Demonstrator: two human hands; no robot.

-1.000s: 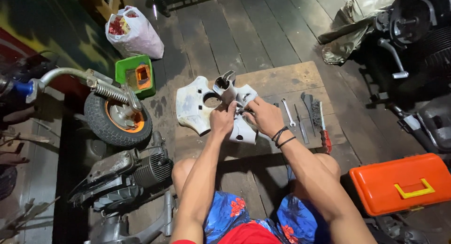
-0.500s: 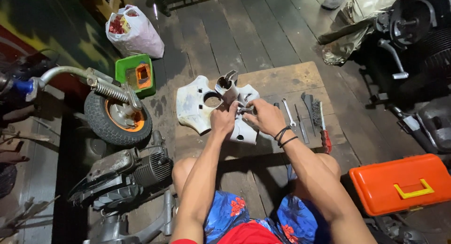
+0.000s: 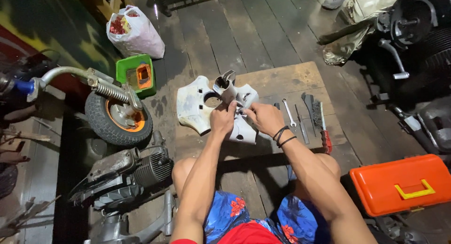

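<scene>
My left hand [image 3: 222, 120] grips a grey metal tube-shaped part [image 3: 225, 85] that stands up from a white plastic scooter cover [image 3: 193, 105] lying on a wooden board [image 3: 286, 79]. My right hand [image 3: 261, 118], with dark bands on the wrist, pinches a small piece at the side of the same metal part; what it holds is too small to make out. Both hands meet over the cover's right half.
A spanner [image 3: 289, 113], a file [image 3: 301, 124], a wire brush [image 3: 316, 113] and a red-handled tool [image 3: 325, 135] lie right of my hands. An orange toolbox [image 3: 404, 184] sits at lower right. A small wheel with fork [image 3: 118, 117], an engine [image 3: 126, 171], a green tub [image 3: 138, 75] and a plastic bag [image 3: 134, 33] are on the left.
The hands stay on the metal part, with only slight shifts of the fingers. Nothing else has moved.
</scene>
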